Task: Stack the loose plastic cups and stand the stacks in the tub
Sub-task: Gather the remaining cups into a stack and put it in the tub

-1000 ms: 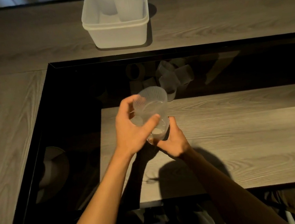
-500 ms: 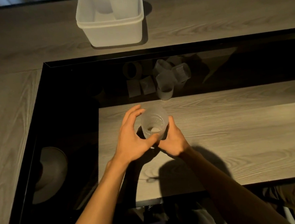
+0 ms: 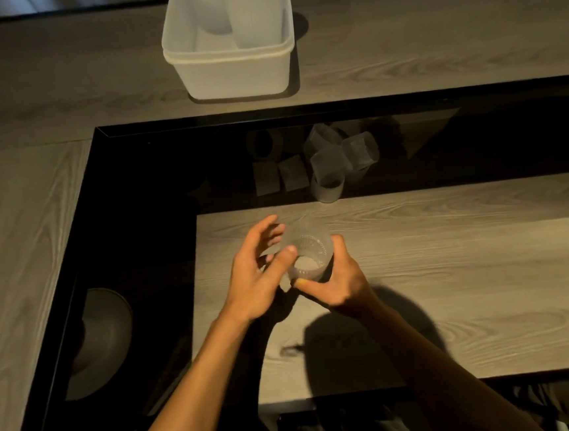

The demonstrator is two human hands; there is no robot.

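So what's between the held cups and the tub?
Head view: past the held cups, loose cups lying on the black surface, then wooden counter before the tub.

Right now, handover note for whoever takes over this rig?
Left hand: thumb and fingers round the rim of the held cup. Right hand grips its base, above the table.
Loose cups lie heaped on the dark panel beyond the table; tub further back.
Done: at least one stack stands in the tub.
Left: stack the heap, stand the stacks in the tub.
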